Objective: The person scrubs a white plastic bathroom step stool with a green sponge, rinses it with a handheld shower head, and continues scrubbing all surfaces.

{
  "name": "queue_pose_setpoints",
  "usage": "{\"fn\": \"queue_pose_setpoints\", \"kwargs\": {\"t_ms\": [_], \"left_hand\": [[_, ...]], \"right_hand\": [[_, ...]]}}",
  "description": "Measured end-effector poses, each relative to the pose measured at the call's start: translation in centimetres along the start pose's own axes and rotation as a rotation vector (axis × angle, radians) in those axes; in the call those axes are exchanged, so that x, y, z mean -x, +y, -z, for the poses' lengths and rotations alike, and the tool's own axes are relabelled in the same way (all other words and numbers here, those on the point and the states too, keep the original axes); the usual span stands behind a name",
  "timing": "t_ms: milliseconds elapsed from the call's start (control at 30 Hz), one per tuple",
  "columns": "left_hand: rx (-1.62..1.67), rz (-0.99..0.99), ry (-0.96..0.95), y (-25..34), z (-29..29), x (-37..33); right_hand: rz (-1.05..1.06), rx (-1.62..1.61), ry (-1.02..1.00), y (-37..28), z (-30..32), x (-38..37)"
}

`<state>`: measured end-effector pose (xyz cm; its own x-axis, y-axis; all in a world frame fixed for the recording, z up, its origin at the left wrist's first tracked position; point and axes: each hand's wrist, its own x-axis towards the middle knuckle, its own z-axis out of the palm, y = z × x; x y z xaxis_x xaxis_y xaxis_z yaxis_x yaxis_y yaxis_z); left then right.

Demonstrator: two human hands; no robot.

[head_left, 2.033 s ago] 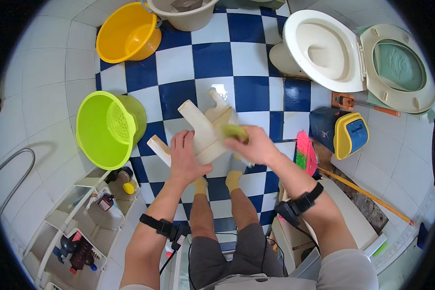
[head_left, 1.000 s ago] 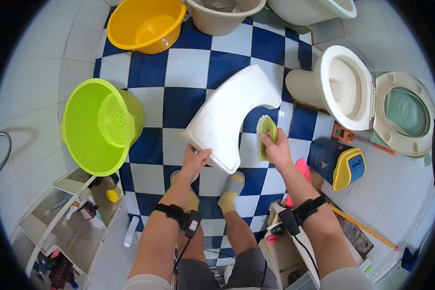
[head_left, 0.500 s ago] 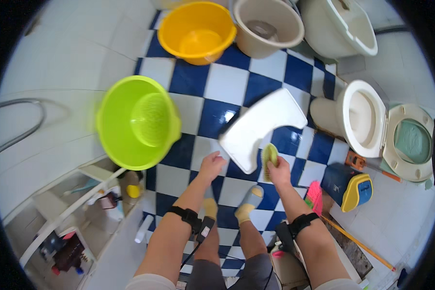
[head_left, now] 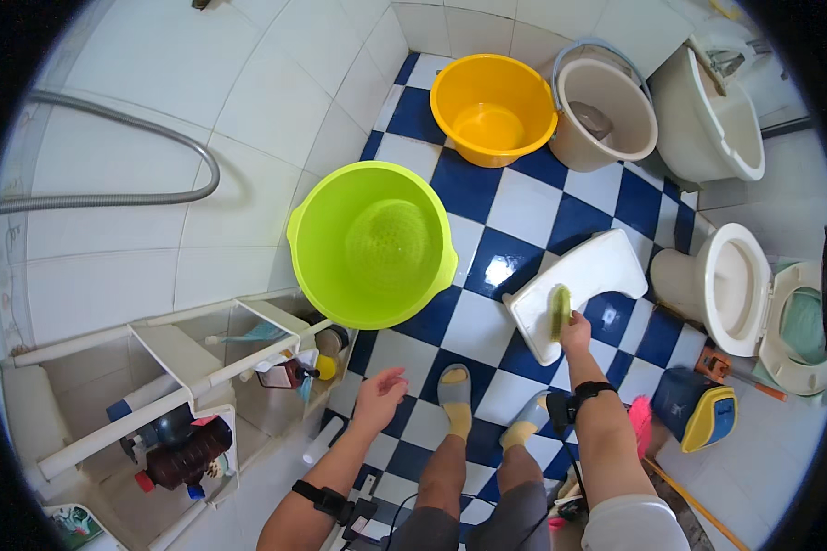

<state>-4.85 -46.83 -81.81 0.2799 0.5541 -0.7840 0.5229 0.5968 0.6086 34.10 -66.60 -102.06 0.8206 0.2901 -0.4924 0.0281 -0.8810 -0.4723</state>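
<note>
My right hand [head_left: 575, 332] grips a green scrub brush [head_left: 560, 314], held over the near left end of a white curved stool [head_left: 579, 271]. Whether the bristles touch the stool cannot be made out. The stool stands on the blue and white tiles, in front of the toilet. With nothing in it, my left hand [head_left: 382, 397] hangs above the floor, fingers apart. The nearest large thing to it is a lime green basin [head_left: 314, 262], beyond it and against the left wall.
A yellow basin [head_left: 441, 106] and a beige bucket [head_left: 648, 138] stand at the back. To the right are the toilet [head_left: 752, 275], a blue and yellow bin [head_left: 685, 413] and a pink brush [head_left: 640, 427]. A white rack [head_left: 110, 418] with bottles lines the left.
The view has turned left, so things appear shifted right. My right hand has brought the brush from beside the stool to over its near left end. My left hand is further from the stool.
</note>
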Motion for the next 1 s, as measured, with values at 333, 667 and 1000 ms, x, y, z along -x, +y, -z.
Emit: {"fn": "queue_pose_setpoints", "kwargs": {"t_ms": [333, 667, 1000], "left_hand": [[-0.113, -0.183, 0.147, 4.5, 3.1, 10.8], [-0.168, -0.331, 0.223, 11.3, 7.8, 21.1], [-0.102, -0.304, 0.435, 6.2, 12.1, 27.3]], "right_hand": [[0.309, -0.36, -0.188, -29.5, 14.5, 7.7], [1.108, -0.749, -0.39, -77.4, 31.9, 36.2], [1.531, -0.296, 0.151, -94.2, 39.0, 51.7]]}}
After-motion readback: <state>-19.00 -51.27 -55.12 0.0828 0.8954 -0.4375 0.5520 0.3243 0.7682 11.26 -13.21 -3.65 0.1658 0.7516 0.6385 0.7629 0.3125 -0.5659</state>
